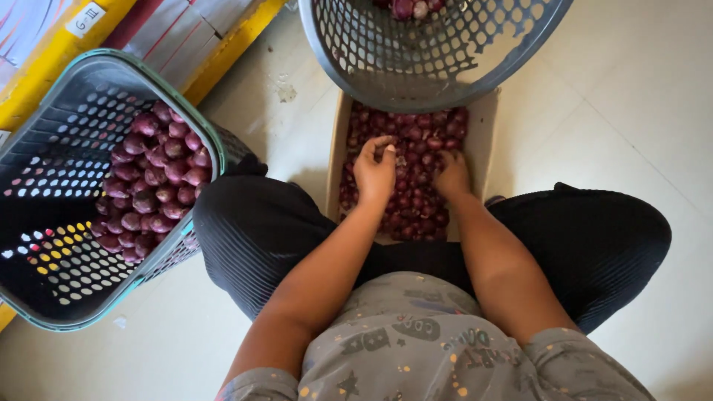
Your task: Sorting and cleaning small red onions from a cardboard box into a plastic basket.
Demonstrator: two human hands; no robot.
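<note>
- A shallow cardboard box (484, 126) sat on the pale floor (639, 111) between the person's knees, filled with small red onions (416, 134).
- A grey perforated basket (431, 67) leaned over the far end of the box, its rim hiding the farthest onions; a few more onions showed inside it at the top edge of the view.
- To the left stood a teal-rimmed dark basket (52, 245), tilted, with a pile of larger red onions (152, 186) gathered against its right wall.
- Behind that basket ran a yellow-edged stack of flat panels (186, 37), well apart from the hands.
- The person's dark-trousered legs (252, 230) flanked the box on both sides, the left knee just beside the teal-rimmed basket.
- The left hand (375, 171) lay palm down on the onions in the box, fingers loosely curled and slightly spread, fingertips touching the onions near the middle; whether it gripped one could not be told.
- The right hand (451, 177) rested just beside it on the onions, fingers bent down into the heap and mostly hidden, so its grasp could not be told.
- The two hands were near each other but not touching.
</note>
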